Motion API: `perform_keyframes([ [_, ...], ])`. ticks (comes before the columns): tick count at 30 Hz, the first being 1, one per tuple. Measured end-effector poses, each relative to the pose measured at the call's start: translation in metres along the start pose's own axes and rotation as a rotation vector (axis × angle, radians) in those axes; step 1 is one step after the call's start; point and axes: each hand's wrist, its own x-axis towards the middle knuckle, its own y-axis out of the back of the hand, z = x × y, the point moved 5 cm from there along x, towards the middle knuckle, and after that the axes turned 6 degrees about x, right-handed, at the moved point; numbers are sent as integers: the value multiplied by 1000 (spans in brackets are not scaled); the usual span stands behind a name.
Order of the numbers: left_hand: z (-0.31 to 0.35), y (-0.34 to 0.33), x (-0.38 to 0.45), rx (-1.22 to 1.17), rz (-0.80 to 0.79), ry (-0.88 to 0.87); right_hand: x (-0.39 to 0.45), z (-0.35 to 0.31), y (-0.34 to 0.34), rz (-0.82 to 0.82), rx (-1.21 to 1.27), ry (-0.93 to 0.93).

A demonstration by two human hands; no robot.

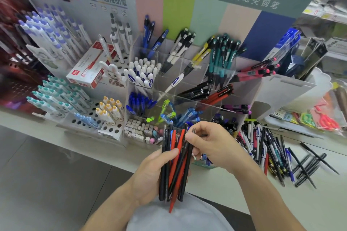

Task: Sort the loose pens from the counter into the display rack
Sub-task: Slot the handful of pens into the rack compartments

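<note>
At lower centre, my left hand (152,170) grips an upright bundle (174,163) of red and black pens, my right hand (210,144) pinching one at its top, rack (187,88) directly above.

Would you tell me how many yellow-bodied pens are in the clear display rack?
2: the upper yellow pen and the lower yellow pen lean together in a back-row compartment, just left of the teal pens. More may be hidden behind others.

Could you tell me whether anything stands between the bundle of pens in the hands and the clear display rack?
Nothing visible does: the bundle of pens, gripped by the left hand, sits right before the open-topped display rack.
</note>
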Motion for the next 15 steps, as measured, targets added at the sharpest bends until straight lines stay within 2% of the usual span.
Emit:
perform_keyframes([
  [6, 2, -2, 0, -41, -9, -16, -6, -11, 1, 9, 87, 74],
  [11, -1, -4, 0, -151, -67, 17, -5, -13, -9, -67, 87, 116],
  [15, -2, -7, 0, -93, -128, 1, -1, -11, -20, -72, 36, 161],
])
